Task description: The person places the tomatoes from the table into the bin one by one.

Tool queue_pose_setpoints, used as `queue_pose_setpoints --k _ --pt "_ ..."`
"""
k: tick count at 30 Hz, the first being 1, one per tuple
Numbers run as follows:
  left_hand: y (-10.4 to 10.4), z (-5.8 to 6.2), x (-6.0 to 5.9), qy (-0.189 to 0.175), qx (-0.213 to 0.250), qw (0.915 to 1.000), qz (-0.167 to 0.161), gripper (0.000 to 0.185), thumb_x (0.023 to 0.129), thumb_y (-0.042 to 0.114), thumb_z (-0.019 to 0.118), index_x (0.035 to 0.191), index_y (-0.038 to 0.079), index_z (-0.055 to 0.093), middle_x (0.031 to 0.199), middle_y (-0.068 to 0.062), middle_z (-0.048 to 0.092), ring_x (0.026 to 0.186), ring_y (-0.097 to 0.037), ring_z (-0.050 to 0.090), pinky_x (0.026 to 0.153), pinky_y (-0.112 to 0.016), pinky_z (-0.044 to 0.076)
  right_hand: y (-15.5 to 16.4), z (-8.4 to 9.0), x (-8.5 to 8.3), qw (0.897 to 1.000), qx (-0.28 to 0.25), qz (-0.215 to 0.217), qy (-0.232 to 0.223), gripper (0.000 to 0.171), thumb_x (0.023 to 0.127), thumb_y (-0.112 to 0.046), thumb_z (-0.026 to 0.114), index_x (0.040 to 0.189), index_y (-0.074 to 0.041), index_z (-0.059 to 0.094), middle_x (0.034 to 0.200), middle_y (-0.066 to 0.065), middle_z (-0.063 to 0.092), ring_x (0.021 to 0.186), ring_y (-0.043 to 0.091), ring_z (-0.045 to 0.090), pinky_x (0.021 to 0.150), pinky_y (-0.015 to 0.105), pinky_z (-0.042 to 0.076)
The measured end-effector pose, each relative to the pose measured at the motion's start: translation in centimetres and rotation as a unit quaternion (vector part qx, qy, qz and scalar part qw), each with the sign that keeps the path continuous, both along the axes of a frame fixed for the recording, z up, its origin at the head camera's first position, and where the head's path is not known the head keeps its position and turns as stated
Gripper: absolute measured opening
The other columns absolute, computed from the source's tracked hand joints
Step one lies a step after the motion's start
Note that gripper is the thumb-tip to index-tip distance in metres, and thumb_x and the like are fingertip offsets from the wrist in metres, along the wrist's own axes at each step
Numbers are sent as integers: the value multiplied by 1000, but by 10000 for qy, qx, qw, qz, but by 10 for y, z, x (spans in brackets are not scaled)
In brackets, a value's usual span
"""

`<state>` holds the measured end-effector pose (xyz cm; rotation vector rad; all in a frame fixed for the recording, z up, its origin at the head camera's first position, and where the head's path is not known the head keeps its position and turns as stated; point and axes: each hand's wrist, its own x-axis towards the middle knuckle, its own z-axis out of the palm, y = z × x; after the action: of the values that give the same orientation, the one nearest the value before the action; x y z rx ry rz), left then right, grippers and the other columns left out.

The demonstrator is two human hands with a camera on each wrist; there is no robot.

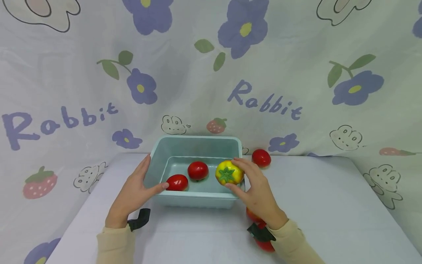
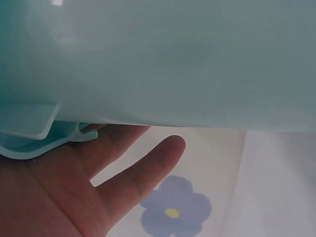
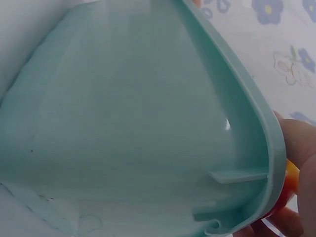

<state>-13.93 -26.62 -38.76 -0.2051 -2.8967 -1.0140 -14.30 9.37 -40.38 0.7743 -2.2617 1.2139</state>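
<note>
A pale teal plastic bin [image 1: 197, 148] stands mid-table with two red tomatoes [image 1: 198, 170] [image 1: 177, 182] lying in it. My right hand [image 1: 255, 189] pinches a yellow tomato [image 1: 229, 173] with a green calyx just above the bin's right front corner. My left hand [image 1: 136, 189] lies flat against the bin's left outer wall, its fingers straight and its thumb reaching to the front rim. The left wrist view shows that palm [image 2: 74, 187] under the bin's wall [image 2: 158, 59]. In the right wrist view the bin's underside [image 3: 123, 123] fills the frame, with my fingers [image 3: 298, 143] at the edge.
One red tomato [image 1: 261, 158] sits on the white table [image 1: 329, 205] behind the bin's right corner. Two more red ones [image 1: 253, 215] [image 1: 265, 245] lie partly hidden under my right wrist. A flowered "Rabbit" cloth [image 1: 263, 73] hangs close behind the table.
</note>
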Motion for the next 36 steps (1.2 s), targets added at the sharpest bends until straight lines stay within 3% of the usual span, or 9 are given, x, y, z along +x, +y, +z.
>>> queue_pose_setpoints --k 17,23,36 --pt "-1 0 -2 25 -19 10000 -32 110 86 55 71 162 6 8 167 -17 12 150 -44 18 106 -74 28 -7 -3 3 9987 480 -134 -114 64 83 -25 85 140 -14 58 139 5 52 126 21 49 98 38 54" --pt "-1 -1 -1 25 -12 10000 -19 109 86 54 72 162 6 9 167 -18 12 150 -45 18 106 -74 28 -4 -2 2 9981 606 -68 -49 69 82 -28 86 142 -14 55 140 7 51 128 23 48 101 43 52" --pt "-1 -1 -2 71 52 9999 -78 109 87 53 72 161 4 9 167 -17 12 150 -43 17 109 -73 26 22 3 -11 9988 222 -421 -98 57 86 -19 80 139 -10 58 139 7 54 127 24 51 99 50 52"
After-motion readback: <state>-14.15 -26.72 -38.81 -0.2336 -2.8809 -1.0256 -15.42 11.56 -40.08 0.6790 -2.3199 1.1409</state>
